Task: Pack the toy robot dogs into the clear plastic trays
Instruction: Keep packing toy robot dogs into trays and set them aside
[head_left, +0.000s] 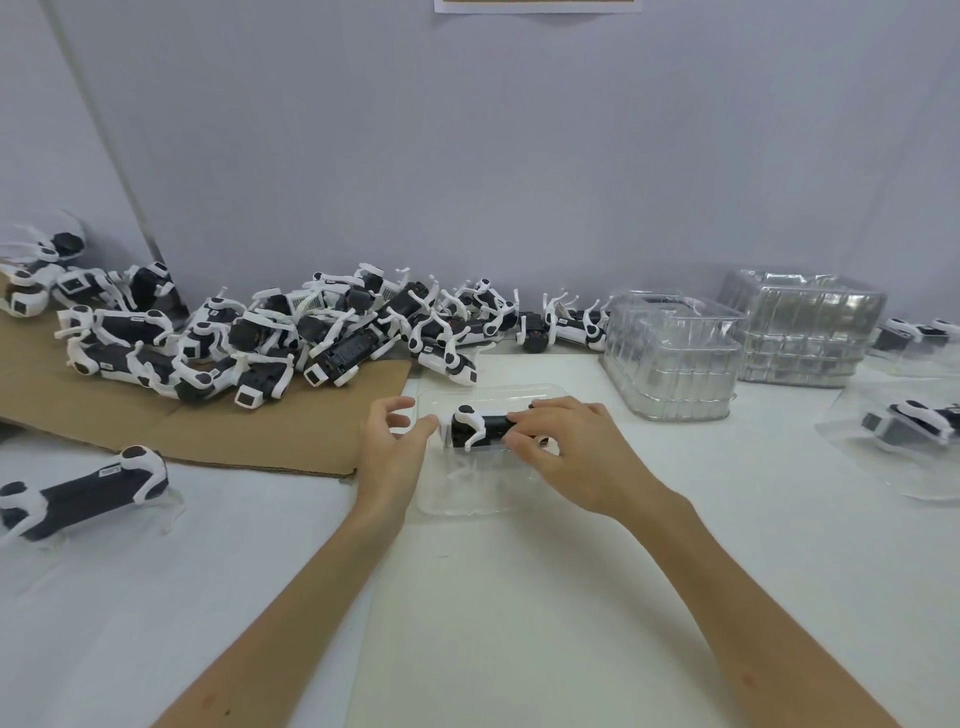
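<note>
Head view: toy robot dog (78, 496) label (109, 472) illegible.

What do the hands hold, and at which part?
The right hand grips the black-and-white toy robot dog by its right end; the left hand is unclear.

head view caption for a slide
Right hand holds a toy robot dog in a clear plastic tray, left hand at its edge.

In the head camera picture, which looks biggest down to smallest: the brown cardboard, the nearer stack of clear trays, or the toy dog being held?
1. brown cardboard
2. nearer stack of clear trays
3. held toy dog, partly covered by the right hand
</note>
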